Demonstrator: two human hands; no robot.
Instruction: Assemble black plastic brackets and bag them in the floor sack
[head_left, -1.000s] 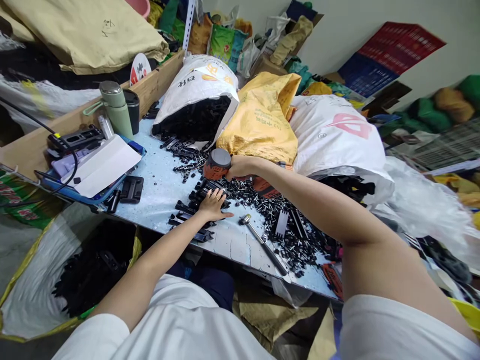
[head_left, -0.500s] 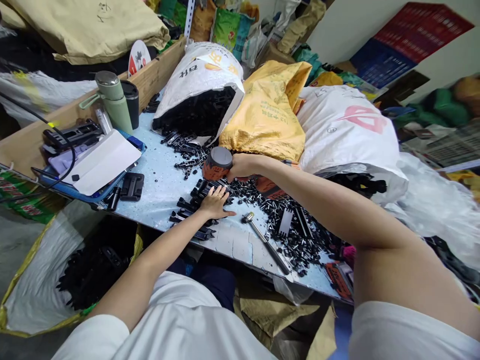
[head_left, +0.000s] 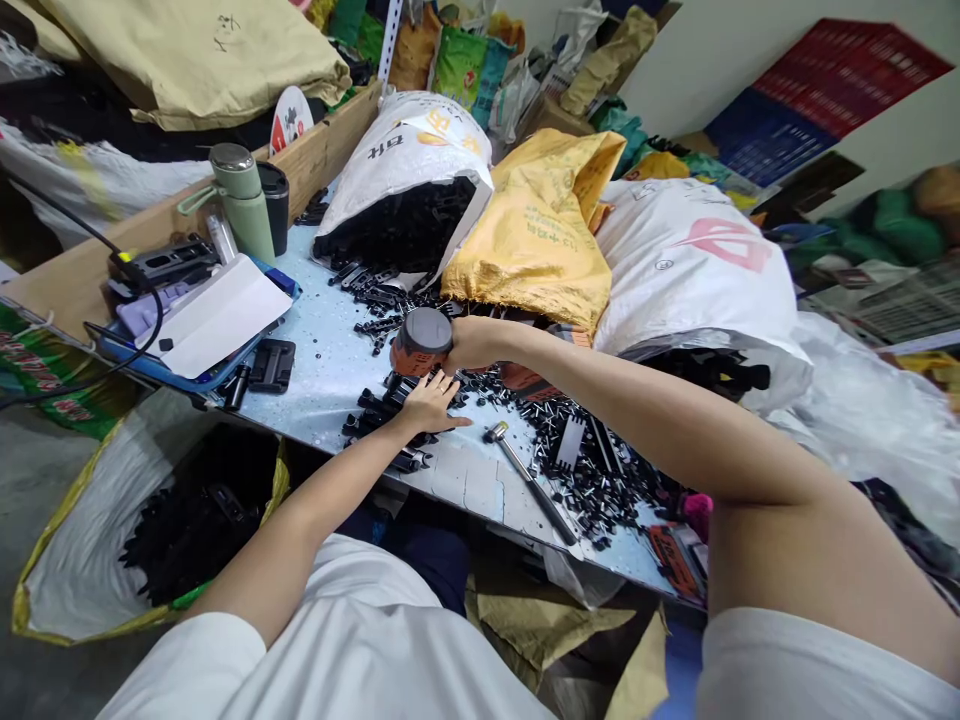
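Note:
My right hand grips an orange and grey power drill, its round back end towards me and its tip hidden below. The drill stands over the far end of a row of black plastic parts lying side by side on the table. Fingers spread, my left hand rests flat on these parts, just on the near side of the drill. A metal hammer with a dark handle lies to the right of my left hand. Beyond it spreads a heap of small screws and black pieces.
Behind the parts lie a white sack spilling black pieces, a yellow sack and another white sack. A green bottle and a blue tray stand left. Below is an open bag of black parts.
My right hand and the drill have moved slightly left and nearer, along the row of parts. My left hand stays on the parts. The view has shifted a little.

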